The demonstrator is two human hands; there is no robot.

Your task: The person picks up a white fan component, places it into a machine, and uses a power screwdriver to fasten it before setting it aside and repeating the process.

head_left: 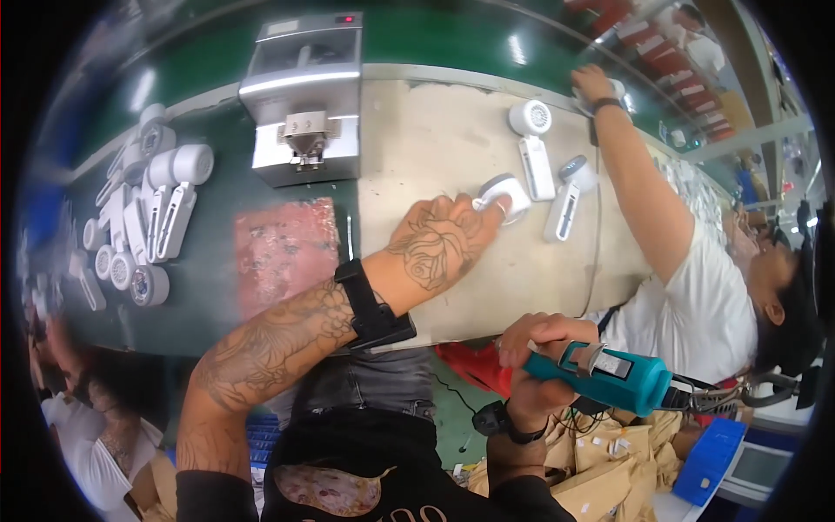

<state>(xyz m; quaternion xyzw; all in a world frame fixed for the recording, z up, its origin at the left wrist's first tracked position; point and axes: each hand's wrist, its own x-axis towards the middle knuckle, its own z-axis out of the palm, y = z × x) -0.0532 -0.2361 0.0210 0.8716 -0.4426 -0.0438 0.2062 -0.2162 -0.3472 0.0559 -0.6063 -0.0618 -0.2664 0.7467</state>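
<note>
Your left hand (435, 244) is curled, fingers clamped on a white fan (509, 193) just beyond your knuckles, near two similar units (537, 167). Your right hand (541, 370) wraps the teal driver (645, 384), nearer your body.

Bare room lies on the tan mat (426, 139) between the metal machine (304, 96) at the back and two white fans (537, 165) at right. The left hand (445, 237), holding a round white part (507, 191), blocks the middle. A fan heap (159, 200) crowds the far left; a co-worker's arm (651, 196) bounds the right.
</note>
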